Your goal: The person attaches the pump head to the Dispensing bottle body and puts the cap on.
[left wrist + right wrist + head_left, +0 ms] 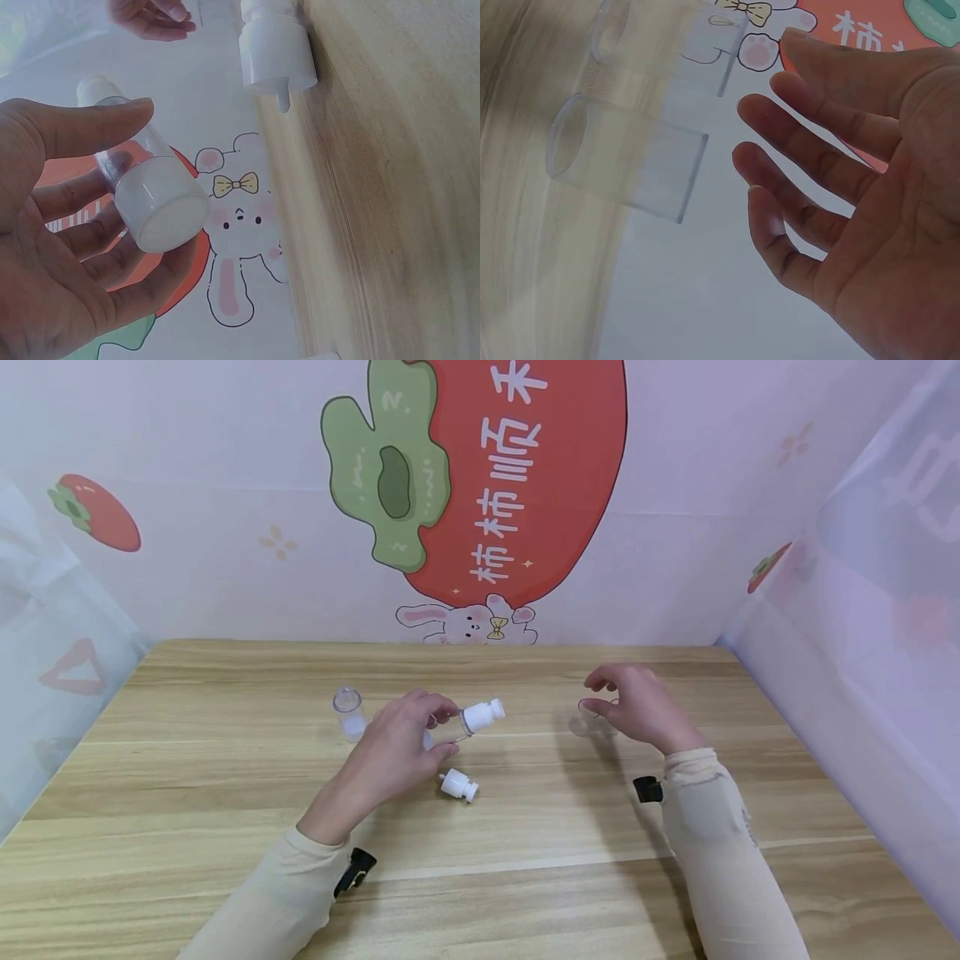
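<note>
My left hand [405, 743] grips a small clear pump bottle with a white top [482, 716], thumb on one side and fingers round the other. Its white base [163, 206] faces the left wrist camera, and the bottle is tilted. Below that hand, a loose white pump head [459, 785] lies on the table. My right hand [637, 706] hovers beside clear plastic caps, its fingers loosely bent around nothing. In the right wrist view one cap [630, 161] stands apart from the fingertips, a second cap [671, 49] beside it.
Another clear bottle [348, 703] with a white lower part and no pump stands left of my left hand on the wooden table [525, 877]. A printed sheet [225, 577] hangs as a wall behind the table, with more sheeting on both sides.
</note>
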`<state>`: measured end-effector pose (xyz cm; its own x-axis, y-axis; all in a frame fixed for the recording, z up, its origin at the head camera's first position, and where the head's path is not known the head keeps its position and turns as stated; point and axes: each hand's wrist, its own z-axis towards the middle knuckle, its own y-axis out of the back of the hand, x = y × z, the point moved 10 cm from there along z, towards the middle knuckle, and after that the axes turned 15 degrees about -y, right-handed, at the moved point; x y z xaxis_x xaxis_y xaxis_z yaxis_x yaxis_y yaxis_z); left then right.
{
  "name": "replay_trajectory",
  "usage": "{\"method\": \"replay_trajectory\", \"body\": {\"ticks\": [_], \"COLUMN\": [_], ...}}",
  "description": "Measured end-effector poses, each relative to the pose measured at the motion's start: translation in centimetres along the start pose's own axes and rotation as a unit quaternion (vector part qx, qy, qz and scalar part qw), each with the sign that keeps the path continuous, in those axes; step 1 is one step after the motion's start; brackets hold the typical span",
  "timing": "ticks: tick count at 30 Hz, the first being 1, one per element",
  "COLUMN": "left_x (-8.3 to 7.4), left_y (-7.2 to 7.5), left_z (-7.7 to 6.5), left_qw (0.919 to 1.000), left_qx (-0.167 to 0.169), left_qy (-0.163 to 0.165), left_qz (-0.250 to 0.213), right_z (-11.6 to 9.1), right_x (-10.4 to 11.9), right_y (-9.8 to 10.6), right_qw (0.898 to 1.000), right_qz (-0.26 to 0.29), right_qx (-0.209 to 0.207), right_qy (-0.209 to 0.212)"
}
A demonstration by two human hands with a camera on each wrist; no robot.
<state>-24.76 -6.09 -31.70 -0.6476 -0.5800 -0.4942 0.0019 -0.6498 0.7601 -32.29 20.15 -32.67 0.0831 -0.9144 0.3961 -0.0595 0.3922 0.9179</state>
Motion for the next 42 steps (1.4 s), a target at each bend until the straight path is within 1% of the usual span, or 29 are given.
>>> {"method": "replay_trajectory", "body": {"ticks": [9, 13, 21, 27, 34, 38, 42], "left_x": [0.1, 0.0, -0.1, 0.0, -0.1, -0.1, -0.1], "left_y": [-0.1, -0.1, -0.2, -0.2, -0.1, -0.1, -0.1], "left_z": [0.0, 0.0, 0.0, 0.0, 0.0, 0.0, 0.0], "left_qw": [1.0, 1.0, 1.0, 0.9999, 0.9999, 0.9999, 0.9999], "left_qx": [0.006, 0.007, 0.008, 0.009, 0.007, 0.007, 0.007], "left_qy": [0.005, 0.001, 0.0, 0.002, -0.001, -0.001, -0.001], "left_qz": [0.001, 0.003, 0.005, 0.008, 0.008, 0.008, 0.011], "right_z": [0.4, 0.4, 0.6, 0.6, 0.5, 0.3, 0.1], "right_x": [-0.5, -0.6, -0.4, -0.4, -0.5, -0.6, -0.6], "right_y": [-0.7, -0.9, -1.1, -1.2, -1.2, -1.1, -1.1], "right_qw": [1.0, 1.0, 1.0, 1.0, 1.0, 1.0, 0.999], "right_qz": [-0.004, -0.004, 0.006, 0.004, -0.001, -0.003, -0.011], "right_qx": [0.001, 0.001, 0.002, 0.003, 0.006, 0.006, 0.017], "right_qy": [-0.002, -0.003, 0.014, 0.017, 0.006, -0.008, -0.025]}}
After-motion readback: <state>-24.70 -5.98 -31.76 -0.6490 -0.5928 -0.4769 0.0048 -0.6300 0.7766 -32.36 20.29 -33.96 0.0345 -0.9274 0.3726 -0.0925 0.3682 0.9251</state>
